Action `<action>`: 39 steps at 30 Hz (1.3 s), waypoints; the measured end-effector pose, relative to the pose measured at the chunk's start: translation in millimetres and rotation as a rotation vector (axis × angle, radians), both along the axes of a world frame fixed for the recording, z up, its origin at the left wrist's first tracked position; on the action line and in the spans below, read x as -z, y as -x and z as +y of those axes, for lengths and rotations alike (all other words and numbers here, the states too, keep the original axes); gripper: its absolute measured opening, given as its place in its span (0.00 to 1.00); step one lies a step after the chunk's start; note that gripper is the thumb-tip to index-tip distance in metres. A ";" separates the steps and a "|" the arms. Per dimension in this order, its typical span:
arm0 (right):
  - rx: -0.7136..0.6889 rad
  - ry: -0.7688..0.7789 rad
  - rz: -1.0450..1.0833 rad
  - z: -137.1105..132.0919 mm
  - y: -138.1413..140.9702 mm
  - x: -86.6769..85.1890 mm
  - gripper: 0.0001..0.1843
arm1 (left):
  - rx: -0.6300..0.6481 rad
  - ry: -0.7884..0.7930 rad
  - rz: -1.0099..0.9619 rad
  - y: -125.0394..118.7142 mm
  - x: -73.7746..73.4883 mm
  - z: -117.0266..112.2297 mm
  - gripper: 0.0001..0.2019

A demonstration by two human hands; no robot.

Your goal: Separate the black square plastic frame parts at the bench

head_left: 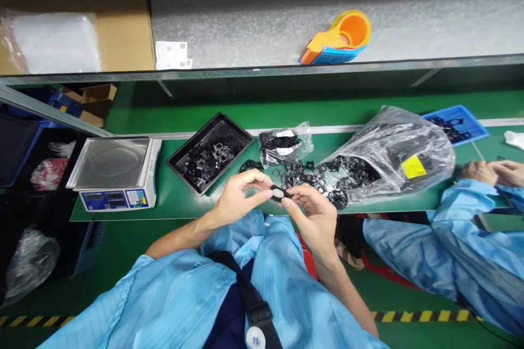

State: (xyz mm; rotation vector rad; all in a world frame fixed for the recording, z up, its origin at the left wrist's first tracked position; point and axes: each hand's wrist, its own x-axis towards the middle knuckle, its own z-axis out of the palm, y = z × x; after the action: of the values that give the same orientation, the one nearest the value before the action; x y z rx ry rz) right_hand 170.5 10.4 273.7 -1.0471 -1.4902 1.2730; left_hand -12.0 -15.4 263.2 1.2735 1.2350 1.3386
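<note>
Between my two hands is a small black plastic ring-shaped part, held just above the table's front edge. My left hand pinches its left end between thumb and forefinger. On the other end, my right hand closes thumb and fingers. Just beyond lies a loose pile of similar black parts. More of them spill from a large clear plastic bag on the right. A black tray at the left holds many of the same parts. Behind the pile sits a small clear bag of black parts with white labels.
A weighing scale stands at the left. At the right, a blue tray lies near a co-worker's hands. An orange and blue tape dispenser rests on the raised shelf, with a cardboard box at its left.
</note>
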 end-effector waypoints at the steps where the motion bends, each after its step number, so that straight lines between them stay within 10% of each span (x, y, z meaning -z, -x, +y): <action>1: -0.002 0.006 0.002 0.0 0.3 -0.2 0.04 | 0.002 0.033 -0.018 0.0 0.3 0.5 0.12; 30: 0.047 -0.161 -0.181 4.2 7.6 0.4 0.04 | 0.028 0.277 -0.235 10.3 15.4 3.5 0.21; 39: -0.033 0.092 -0.057 11.2 10.1 2.9 0.10 | 0.068 0.364 -0.349 9.9 19.0 3.8 0.21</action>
State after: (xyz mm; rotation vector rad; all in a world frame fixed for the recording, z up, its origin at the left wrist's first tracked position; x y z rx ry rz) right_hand 160.4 21.7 270.8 -1.1318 -1.5093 1.3558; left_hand -21.9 -11.6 244.3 0.7814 1.1131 1.1622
